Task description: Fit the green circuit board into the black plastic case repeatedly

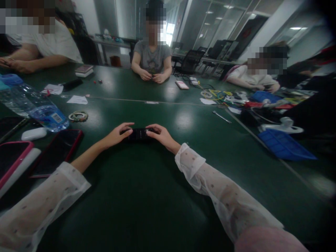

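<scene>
Between my two hands is a black phone [140, 134], held sideways just above the green table top, with small light marks on its dark face. My left hand [118, 134] grips its left end, thumb in front and index finger stretched along the top. On the right end, my right hand [161, 135] is closed the same way, thumb on the face and fingers curled behind. The fingers at the back are partly hidden. Both forearms rest in sheer white dotted sleeves [225, 182].
At left lie a water bottle [49, 113], a red-edged phone [59, 154], a white case [34, 133] and a bracelet [78, 116]. To the right are a wrench [222, 117], a blue tray [285, 145] and tangled cables [219, 96]. Several people sit around the green table [147, 196].
</scene>
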A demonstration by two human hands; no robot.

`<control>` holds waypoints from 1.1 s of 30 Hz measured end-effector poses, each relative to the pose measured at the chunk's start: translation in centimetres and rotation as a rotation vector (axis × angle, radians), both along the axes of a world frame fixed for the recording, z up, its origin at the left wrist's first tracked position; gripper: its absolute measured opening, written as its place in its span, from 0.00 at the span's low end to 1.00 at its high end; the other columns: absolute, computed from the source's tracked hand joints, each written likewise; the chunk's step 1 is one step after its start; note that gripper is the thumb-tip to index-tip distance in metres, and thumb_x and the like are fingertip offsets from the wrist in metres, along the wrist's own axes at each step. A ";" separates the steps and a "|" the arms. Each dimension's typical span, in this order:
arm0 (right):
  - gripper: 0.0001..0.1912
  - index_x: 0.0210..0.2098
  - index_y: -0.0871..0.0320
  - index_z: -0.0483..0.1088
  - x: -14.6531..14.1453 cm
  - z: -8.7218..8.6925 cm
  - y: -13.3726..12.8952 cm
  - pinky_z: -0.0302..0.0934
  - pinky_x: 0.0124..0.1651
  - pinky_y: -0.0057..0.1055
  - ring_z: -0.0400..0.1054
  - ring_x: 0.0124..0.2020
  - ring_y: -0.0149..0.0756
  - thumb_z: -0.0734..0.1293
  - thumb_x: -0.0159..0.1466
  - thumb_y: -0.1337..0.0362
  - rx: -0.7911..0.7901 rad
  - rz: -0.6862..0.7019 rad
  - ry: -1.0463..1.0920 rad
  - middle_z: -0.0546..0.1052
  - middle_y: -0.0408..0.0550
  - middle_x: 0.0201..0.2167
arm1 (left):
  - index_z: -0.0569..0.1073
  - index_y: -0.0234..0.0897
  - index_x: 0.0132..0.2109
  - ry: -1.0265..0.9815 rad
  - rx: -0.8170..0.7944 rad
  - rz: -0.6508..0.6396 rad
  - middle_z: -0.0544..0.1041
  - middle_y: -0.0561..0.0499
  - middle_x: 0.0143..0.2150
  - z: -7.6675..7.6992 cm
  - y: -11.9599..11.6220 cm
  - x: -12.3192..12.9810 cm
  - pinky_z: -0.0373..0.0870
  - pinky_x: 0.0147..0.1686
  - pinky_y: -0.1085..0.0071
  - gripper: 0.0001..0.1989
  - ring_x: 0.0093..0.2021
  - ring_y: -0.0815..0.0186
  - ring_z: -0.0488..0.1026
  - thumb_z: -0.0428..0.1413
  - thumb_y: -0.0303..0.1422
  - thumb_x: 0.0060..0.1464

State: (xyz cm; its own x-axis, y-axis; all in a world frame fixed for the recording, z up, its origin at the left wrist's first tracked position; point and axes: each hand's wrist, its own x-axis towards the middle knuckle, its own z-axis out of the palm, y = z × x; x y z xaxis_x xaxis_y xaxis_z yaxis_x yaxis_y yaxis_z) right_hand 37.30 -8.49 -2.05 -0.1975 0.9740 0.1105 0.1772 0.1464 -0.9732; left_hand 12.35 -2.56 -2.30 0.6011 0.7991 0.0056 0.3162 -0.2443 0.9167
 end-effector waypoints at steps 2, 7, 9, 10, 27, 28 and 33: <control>0.19 0.47 0.53 0.69 0.0 -0.1 0.1 0.64 0.53 0.43 0.70 0.48 0.37 0.69 0.58 0.54 -0.007 -0.006 0.027 0.75 0.48 0.46 | 0.61 0.43 0.62 0.012 0.012 0.012 0.68 0.44 0.58 0.0 0.0 0.0 0.63 0.56 0.55 0.28 0.59 0.54 0.64 0.50 0.48 0.58; 0.19 0.47 0.53 0.68 0.2 -0.2 0.3 0.64 0.53 0.42 0.69 0.49 0.37 0.69 0.58 0.54 -0.045 -0.046 0.106 0.74 0.48 0.47 | 0.64 0.43 0.60 -0.017 -0.004 0.012 0.69 0.46 0.58 0.1 0.0 0.0 0.62 0.56 0.58 0.26 0.58 0.55 0.65 0.47 0.49 0.59; 0.19 0.47 0.53 0.69 0.3 -0.2 0.3 0.63 0.53 0.41 0.69 0.49 0.37 0.69 0.57 0.54 -0.048 -0.053 0.128 0.74 0.48 0.47 | 0.65 0.42 0.59 -0.034 -0.024 0.004 0.71 0.47 0.56 0.0 0.1 0.0 0.63 0.56 0.59 0.26 0.57 0.55 0.66 0.47 0.49 0.59; 0.19 0.47 0.53 0.69 0.2 -0.1 0.2 0.63 0.53 0.41 0.69 0.49 0.37 0.70 0.57 0.54 -0.047 -0.051 0.137 0.74 0.48 0.46 | 0.65 0.42 0.59 -0.037 -0.033 0.008 0.71 0.47 0.55 0.0 0.1 0.0 0.63 0.55 0.60 0.26 0.56 0.55 0.67 0.47 0.50 0.59; 0.18 0.48 0.51 0.64 0.3 -0.5 0.3 0.62 0.52 0.40 0.66 0.48 0.37 0.64 0.62 0.51 -0.052 0.018 -0.022 0.71 0.47 0.47 | 0.71 0.39 0.54 -0.044 -0.120 0.008 0.76 0.47 0.46 -0.1 0.1 0.0 0.63 0.52 0.60 0.26 0.48 0.57 0.71 0.47 0.51 0.59; 0.18 0.48 0.51 0.64 0.3 -0.7 0.4 0.62 0.52 0.41 0.66 0.48 0.38 0.64 0.62 0.50 -0.040 0.008 -0.057 0.70 0.47 0.47 | 0.71 0.39 0.54 -0.051 -0.125 0.008 0.76 0.47 0.46 -0.1 0.1 0.0 0.63 0.52 0.60 0.26 0.48 0.57 0.71 0.47 0.51 0.59; 0.17 0.48 0.51 0.64 0.3 -1.2 0.5 0.60 0.54 0.44 0.63 0.50 0.40 0.61 0.64 0.50 0.109 -0.037 -0.248 0.68 0.48 0.48 | 0.69 0.38 0.56 -0.032 -0.107 0.025 0.76 0.46 0.47 0.0 0.0 0.1 0.64 0.51 0.60 0.26 0.49 0.57 0.71 0.46 0.50 0.59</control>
State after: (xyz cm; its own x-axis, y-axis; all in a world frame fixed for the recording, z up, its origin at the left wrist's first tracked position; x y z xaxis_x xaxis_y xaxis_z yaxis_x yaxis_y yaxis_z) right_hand 37.59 -8.00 -3.26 -0.1964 0.9660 0.1680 0.4152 0.2372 -0.8783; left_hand 12.42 -2.51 -2.28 0.5818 0.8110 -0.0621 0.2915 -0.1366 0.9468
